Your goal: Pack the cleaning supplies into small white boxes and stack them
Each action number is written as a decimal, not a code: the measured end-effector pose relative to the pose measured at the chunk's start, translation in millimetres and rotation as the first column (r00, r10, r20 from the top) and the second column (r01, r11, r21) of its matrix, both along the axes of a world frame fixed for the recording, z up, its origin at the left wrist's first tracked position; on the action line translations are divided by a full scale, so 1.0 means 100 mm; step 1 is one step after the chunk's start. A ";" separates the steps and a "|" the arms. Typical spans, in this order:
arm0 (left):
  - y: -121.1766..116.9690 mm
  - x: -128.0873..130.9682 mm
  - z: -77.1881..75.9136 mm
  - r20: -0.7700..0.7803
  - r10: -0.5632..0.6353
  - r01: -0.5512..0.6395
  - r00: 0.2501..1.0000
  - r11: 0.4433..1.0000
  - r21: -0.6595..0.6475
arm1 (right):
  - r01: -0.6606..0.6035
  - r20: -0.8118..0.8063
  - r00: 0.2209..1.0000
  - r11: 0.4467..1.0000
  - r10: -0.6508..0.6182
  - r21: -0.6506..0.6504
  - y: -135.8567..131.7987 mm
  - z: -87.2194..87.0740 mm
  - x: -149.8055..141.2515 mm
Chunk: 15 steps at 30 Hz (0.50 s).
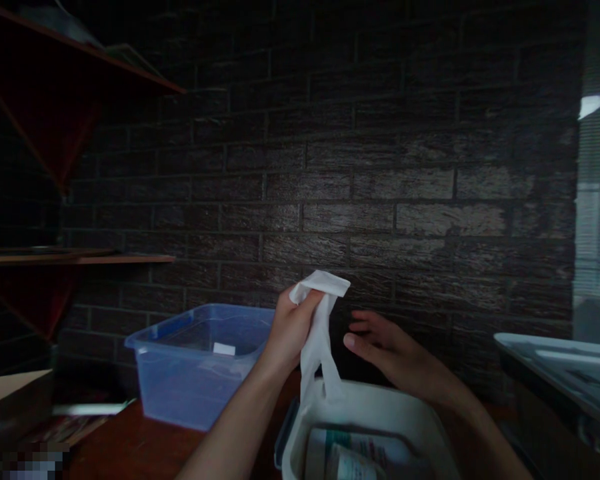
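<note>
My left hand (291, 328) is closed around a limp white glove (316, 333), its cuff folded over the top and finger-like ends dangling. Those ends hang down to the near-left rim of a white plastic bin (380, 400). To the right, my right hand (380, 343) hovers above the bin with fingers apart, holding nothing and not touching the glove. Inside the bin lie a container with a printed label (363, 447) and a pale item (350, 463) in front of it, partly cut off by the frame.
A translucent blue tub (180, 387) with a white label stands left on the reddish-brown tabletop (125, 447). Shelves (80, 259) jut out at left. A lidded box (570, 367) stands at right. A dark brick wall (355, 167) rises behind.
</note>
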<state>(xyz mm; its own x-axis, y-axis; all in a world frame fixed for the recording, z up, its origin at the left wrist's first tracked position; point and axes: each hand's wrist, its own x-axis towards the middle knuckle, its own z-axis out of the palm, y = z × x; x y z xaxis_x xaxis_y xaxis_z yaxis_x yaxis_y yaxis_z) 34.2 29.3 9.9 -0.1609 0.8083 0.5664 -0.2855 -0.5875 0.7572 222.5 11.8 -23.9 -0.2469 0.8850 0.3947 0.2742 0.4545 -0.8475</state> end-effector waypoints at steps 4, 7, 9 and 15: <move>-0.12 0.03 0.00 0.006 -0.073 0.073 0.997 0.997 -0.018 | -0.400 -0.148 0.909 0.916 0.390 -0.037 -0.09 0.07 -0.05; -0.11 0.03 -0.02 -0.003 -0.092 0.092 0.996 0.996 0.012 | -0.574 -0.172 0.818 0.800 0.549 -0.175 -0.16 0.13 -0.03; -0.04 0.01 -0.04 0.011 -0.074 0.074 0.997 0.997 0.026 | -0.512 -0.111 0.859 0.825 0.500 -0.239 -0.18 0.13 0.01; 0.27 -0.08 -0.08 0.144 -0.011 0.016 0.989 0.999 -0.031 | -0.404 -0.037 0.910 0.862 0.413 -0.306 -0.20 0.10 0.05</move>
<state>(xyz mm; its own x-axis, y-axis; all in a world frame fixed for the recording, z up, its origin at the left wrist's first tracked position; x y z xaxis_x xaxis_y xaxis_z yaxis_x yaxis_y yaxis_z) 26.4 56.2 1.8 -0.2279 0.8281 0.5122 -0.4005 -0.5592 0.7259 227.9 -8.4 -13.8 -0.6195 0.7767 0.1139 0.1459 0.2565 -0.9555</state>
